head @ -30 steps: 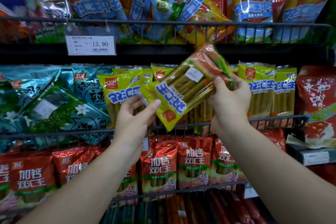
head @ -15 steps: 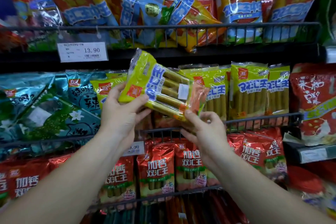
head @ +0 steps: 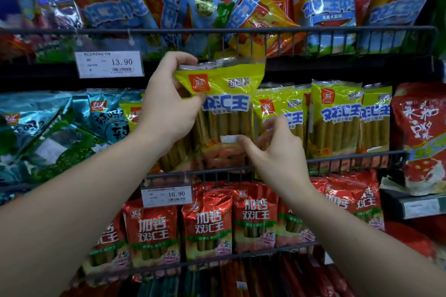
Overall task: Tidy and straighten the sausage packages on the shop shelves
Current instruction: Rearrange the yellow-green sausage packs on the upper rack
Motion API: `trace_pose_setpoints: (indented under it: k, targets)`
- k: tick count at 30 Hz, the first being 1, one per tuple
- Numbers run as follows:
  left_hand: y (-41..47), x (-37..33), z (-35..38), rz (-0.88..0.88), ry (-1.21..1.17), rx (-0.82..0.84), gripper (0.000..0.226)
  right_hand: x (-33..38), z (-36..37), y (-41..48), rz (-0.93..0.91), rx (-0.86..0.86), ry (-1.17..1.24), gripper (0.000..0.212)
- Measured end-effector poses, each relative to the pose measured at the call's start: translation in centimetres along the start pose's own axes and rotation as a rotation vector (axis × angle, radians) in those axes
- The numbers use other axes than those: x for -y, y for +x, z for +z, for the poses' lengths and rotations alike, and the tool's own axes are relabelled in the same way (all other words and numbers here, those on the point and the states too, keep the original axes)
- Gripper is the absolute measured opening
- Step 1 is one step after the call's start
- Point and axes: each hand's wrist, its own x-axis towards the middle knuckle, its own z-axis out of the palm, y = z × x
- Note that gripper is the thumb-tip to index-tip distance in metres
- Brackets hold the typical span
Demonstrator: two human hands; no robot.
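A person's left hand [head: 166,106] is pinching the top seal of a yellow-green plastic sausage package [head: 223,103], upright at the middle wire shelf's front rail [head: 350,159]; the right hand [head: 277,152], fingers loosely spread, is steadying its base. Seating it flush beside the matching packs looks best.

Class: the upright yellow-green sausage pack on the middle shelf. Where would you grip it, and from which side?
Grip the yellow-green sausage pack by its flat sealed top edge, coming from the front and above, as the left hand does. It stands upright, and that seam is thin enough to pinch.
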Motion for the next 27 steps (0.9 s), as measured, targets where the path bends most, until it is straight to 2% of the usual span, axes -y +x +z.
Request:
trace_pose_setpoints:
  k: [3, 6, 11, 13, 24, 27]
  targets:
    - [0.6, 0.1, 0.1, 0.033, 0.043, 0.008, 0.05, 0.3, 0.6, 1.2, -0.104, -0.029, -0.011, 0.047]
    - [0.5, 0.8, 0.3, 0.036, 0.104, 0.021, 0.051, -0.1, 1.2, 1.6, -0.121, 0.007, -0.032, 0.044]
    - [-0.7, 2.9, 1.2, -0.031, 0.234, 0.117, 0.078, -1.8, 2.1, 0.9, -0.117, 0.109, -0.204, 0.031]
    - [-1.0, 3.8, 1.6, -0.046, 0.298, 0.1, 0.084, -2.3, 2.4, 1.0, -0.107, 0.098, -0.232, 0.027]
    - [-1.3, 5.7, 2.7, -0.033, 0.466, 0.094, 0.078, -3.7, 4.1, 0.3, -0.068, 0.086, -0.238, 0.027]
    - [-2.3, 5.2, 2.7, 0.005, 0.622, 0.088, 0.08, -3.9, 4.1, -0.5, -0.128, 0.107, -0.232, 0.032]
